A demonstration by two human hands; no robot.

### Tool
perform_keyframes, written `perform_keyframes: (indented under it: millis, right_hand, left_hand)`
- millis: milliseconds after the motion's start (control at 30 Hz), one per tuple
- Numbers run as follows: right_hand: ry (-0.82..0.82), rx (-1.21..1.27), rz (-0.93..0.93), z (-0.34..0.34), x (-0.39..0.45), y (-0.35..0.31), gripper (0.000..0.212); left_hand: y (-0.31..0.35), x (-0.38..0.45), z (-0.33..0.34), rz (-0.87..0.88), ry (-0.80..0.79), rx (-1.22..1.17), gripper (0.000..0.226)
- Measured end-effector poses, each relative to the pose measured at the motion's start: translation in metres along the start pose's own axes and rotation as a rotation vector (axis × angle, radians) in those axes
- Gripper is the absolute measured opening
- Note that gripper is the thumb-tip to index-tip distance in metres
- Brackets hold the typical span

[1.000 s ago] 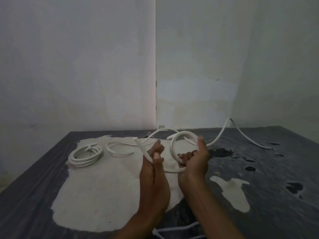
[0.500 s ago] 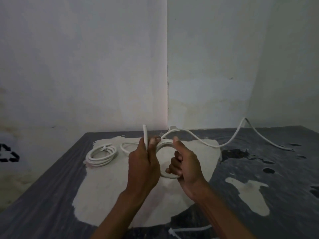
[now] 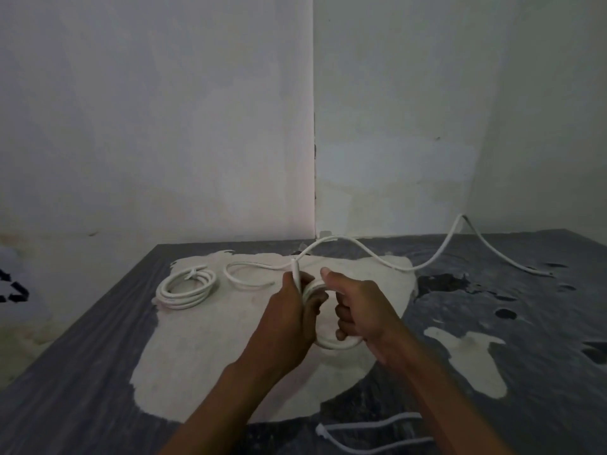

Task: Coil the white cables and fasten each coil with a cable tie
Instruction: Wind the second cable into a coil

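Cable end (image 3: 296, 274) lower now, both hands (image 3: 289, 318) grasping coil (image 3: 331, 343), fingers hiding its loops

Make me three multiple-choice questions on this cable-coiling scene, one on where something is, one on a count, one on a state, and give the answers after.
1. Where does the finished coil lie?
A. left of both hands on the table
B. in the right hand
C. on the floor

2. How many coils lie tied on the table?
A. one
B. three
C. four

3. What is the left hand doing?
A. resting flat and open
B. gripping the cable end
C. holding scissors

Answers: 1 A, it sits left of the hands on the pale patch. 2 A, only one bound coil shows. 3 B, its fingers curl round the cable while the right hand holds the loop being wound.
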State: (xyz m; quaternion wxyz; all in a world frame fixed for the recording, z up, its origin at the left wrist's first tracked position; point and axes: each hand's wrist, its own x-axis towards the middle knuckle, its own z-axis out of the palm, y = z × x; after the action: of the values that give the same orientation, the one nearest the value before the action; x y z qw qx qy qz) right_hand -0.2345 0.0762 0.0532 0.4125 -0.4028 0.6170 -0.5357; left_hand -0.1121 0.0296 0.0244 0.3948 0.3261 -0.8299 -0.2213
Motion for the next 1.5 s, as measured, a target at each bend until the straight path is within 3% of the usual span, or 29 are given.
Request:
perform_keyframes:
  millis: [100, 200, 367, 467, 533, 600, 667, 767, 867, 1000, 1167, 1300, 1400, 1500]
  right_hand:
    - [-0.01, -0.086, -0.031, -0.005, -0.002, 0.001, 0.063]
    - [0.016, -0.101, -0.034, -0.006, -0.004, 0.003, 0.073]
    - [0.103, -0.189, -0.002, -0.006, 0.004, 0.009, 0.061]
    - [0.174, -0.248, -0.096, -0.007, 0.007, 0.021, 0.06]
    - [0.205, -0.282, -0.201, -0.007, 0.009, 0.028, 0.055]
    - [0.23, -0.312, -0.262, -0.006, 0.009, 0.028, 0.05]
    - [0.226, -0.291, -0.26, -0.004, 0.01, 0.027, 0.049]
    - [0.244, -0.272, -0.245, -0.004, 0.01, 0.025, 0.046]
    - [0.332, -0.186, -0.305, -0.005, 0.016, 0.023, 0.03]
    - [0.267, -0.103, -0.328, 0.002, 0.016, 0.023, 0.022]
    - [0.214, -0.104, -0.449, 0.011, 0.009, 0.031, 0.021]
    - [0.119, -0.08, -0.54, 0.019, 0.012, 0.036, 0.034]
    - [0.074, -0.105, -0.491, 0.021, 0.014, 0.039, 0.044]
    - [0.097, -0.086, -0.44, 0.021, 0.016, 0.034, 0.029]
  left_hand:
    - [0.006, -0.002, 0.006, 0.043, -0.081, 0.101, 0.032]
    - [0.007, -0.002, 0.01, 0.045, -0.122, 0.147, 0.032]
    - [0.003, 0.006, 0.021, 0.091, -0.185, 0.268, 0.057]
    - [0.001, 0.004, 0.025, 0.12, -0.239, 0.31, 0.048]
    - [-0.002, 0.002, 0.024, 0.171, -0.18, 0.256, 0.037]
    - [-0.006, -0.002, 0.022, 0.16, -0.134, 0.098, 0.024]
    - [-0.009, -0.004, 0.02, 0.041, -0.137, -0.098, 0.015]
    - [-0.007, 0.001, 0.011, -0.239, -0.259, -0.348, 0.012]
    - [0.007, 0.01, -0.004, -0.433, -0.434, -0.67, 0.007]
    - [0.016, 0.003, -0.016, -0.652, -0.561, -1.154, 0.021]
    - [0.018, -0.006, -0.014, -0.763, -0.407, -1.253, 0.057]
    - [0.024, -0.014, -0.007, -0.719, -0.228, -1.092, 0.048]
    - [0.024, -0.013, -0.004, -0.699, -0.163, -1.013, 0.053]
    - [0.022, -0.008, -0.005, -0.762, -0.15, -1.019, 0.06]
